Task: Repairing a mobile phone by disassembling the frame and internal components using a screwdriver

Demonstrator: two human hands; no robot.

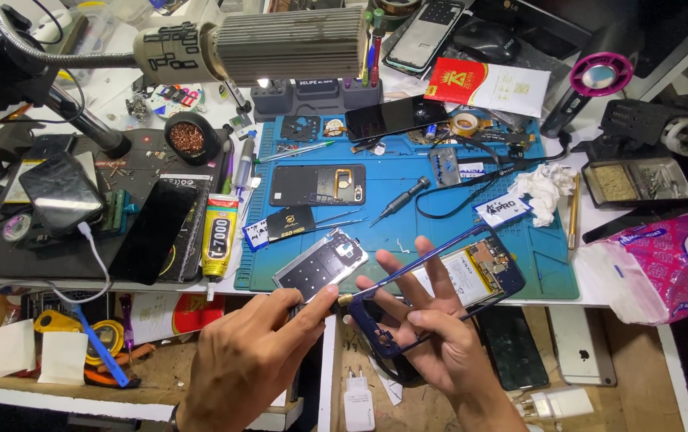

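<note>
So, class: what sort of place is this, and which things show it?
Most likely a phone repair bench: a blue work mat strewn with opened phones, a screwdriver, and a glue tube. The right hand holds a blue phone frame.

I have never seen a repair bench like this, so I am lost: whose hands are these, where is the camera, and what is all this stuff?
The single picture comes from a camera worn on the person's head, looking down at their own two bare hands. The right hand holds a dark blue phone frame up over the table edge. The left hand pinches a thin tool with a brass tip against that frame. Behind them lies a blue work mat carrying a bare silver phone chassis, a black back cover, a small screwdriver and a crumpled tissue. Left of the mat sit a yellow glue tube and dark phone screens. A ribbed lamp head hangs above.
</note>
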